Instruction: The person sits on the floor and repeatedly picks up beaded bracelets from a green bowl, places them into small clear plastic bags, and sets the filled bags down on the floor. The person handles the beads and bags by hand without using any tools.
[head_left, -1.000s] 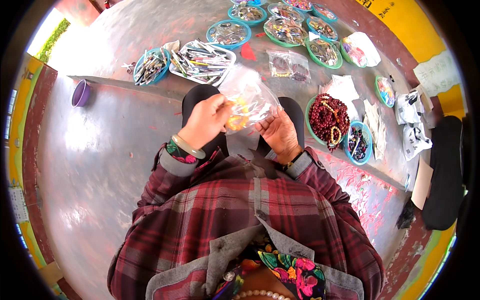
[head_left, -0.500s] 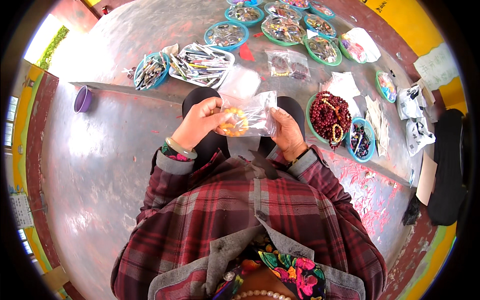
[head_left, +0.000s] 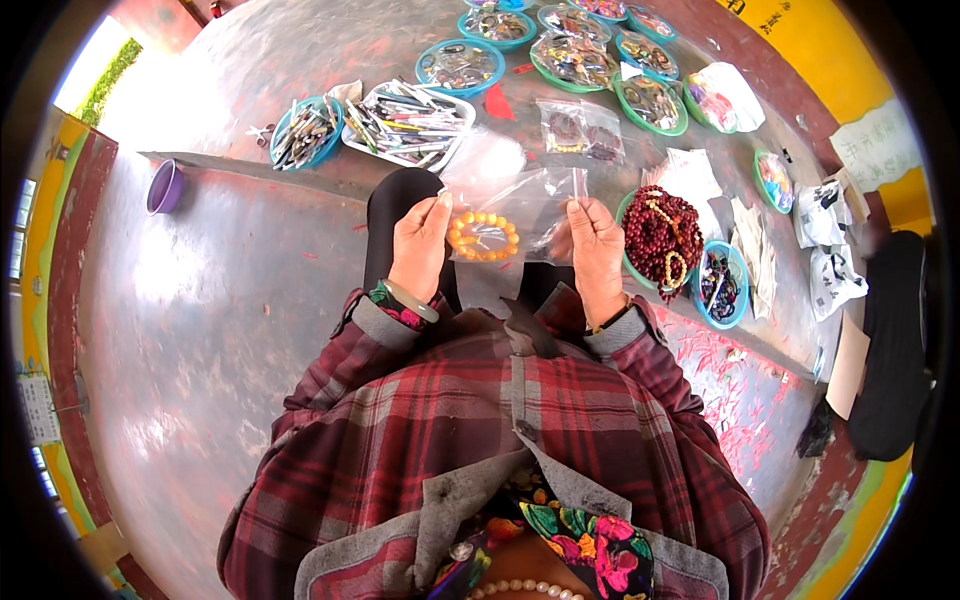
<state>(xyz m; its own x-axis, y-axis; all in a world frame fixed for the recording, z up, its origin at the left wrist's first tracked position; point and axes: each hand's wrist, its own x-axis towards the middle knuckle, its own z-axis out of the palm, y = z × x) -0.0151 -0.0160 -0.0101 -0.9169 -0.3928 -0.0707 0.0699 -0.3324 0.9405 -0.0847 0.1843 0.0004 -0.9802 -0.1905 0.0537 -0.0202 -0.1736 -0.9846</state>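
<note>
Yellow bead bracelet (head_left: 483, 217) lies inside a clear plastic bag (head_left: 545, 222), held up near the front edge of the ledge (head_left: 300, 60). From where I stand, the bracelet sits just right of the left hand (head_left: 422, 242), the nearer one, and apart from the right hand (head_left: 597, 255); its ring stretches slightly longer side to side, as does the bag. Both hands' fingers are clamped on the bag's opposite sides. Along that front edge, a white tray (head_left: 472, 115) and blue basket (head_left: 336, 140) hold pens (head_left: 410, 122); rightward, a green basin (head_left: 625, 262) brims with dark red beads (head_left: 660, 235).
</note>
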